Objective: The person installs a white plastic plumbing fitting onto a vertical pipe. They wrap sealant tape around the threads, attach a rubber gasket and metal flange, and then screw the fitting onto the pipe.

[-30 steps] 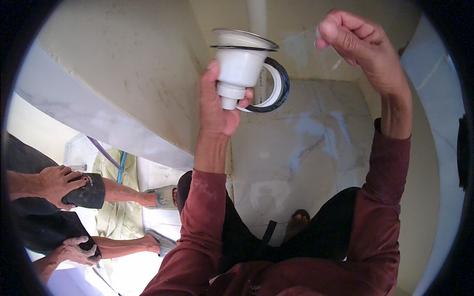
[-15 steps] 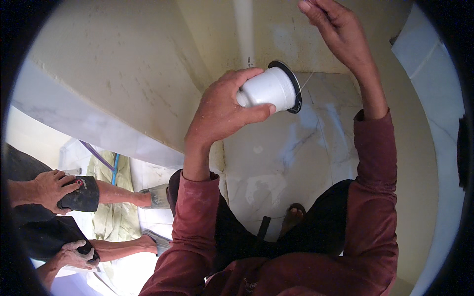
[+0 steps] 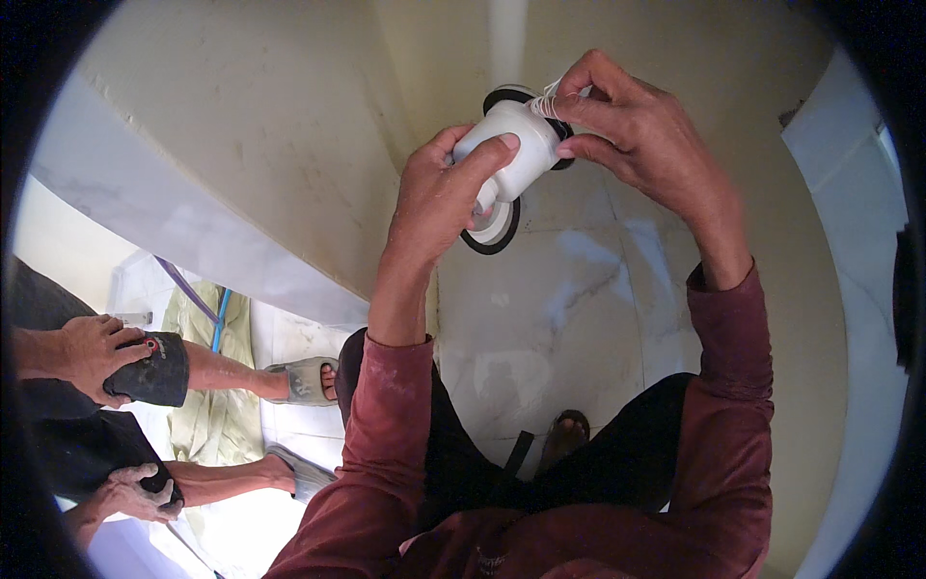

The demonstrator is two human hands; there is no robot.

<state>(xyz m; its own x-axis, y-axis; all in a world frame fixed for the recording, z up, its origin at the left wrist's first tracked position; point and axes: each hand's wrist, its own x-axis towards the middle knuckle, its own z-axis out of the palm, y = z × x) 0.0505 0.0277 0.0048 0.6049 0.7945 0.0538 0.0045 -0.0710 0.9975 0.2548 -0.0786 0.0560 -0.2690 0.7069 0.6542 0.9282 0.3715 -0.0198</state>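
Note:
My left hand (image 3: 434,188) is closed round a white plastic cup-shaped fitting (image 3: 519,145), held tilted above the floor. A black ring (image 3: 563,154) edges the fitting's wide far end. At that end my right hand (image 3: 627,121) pinches a thin white thread (image 3: 548,100), which shows as several fine loops beside the fingertips. Just under the fitting's narrow end is a round white piece with a black rim (image 3: 494,234), partly hidden by my left hand and the fitting; whether it touches the fitting I cannot tell.
A white pipe (image 3: 507,43) runs up the wall beyond my hands. Pale marble-look tiles (image 3: 559,318) cover the floor. On the left stands a curved partition (image 3: 260,145), and past it another person's hands (image 3: 101,357) rest on their knees. A tiled edge (image 3: 858,164) curves along the right.
My right hand has come down and left to the fitting's rim. The fitting has shifted up and left and turned, and the round black-rimmed piece below it now shows.

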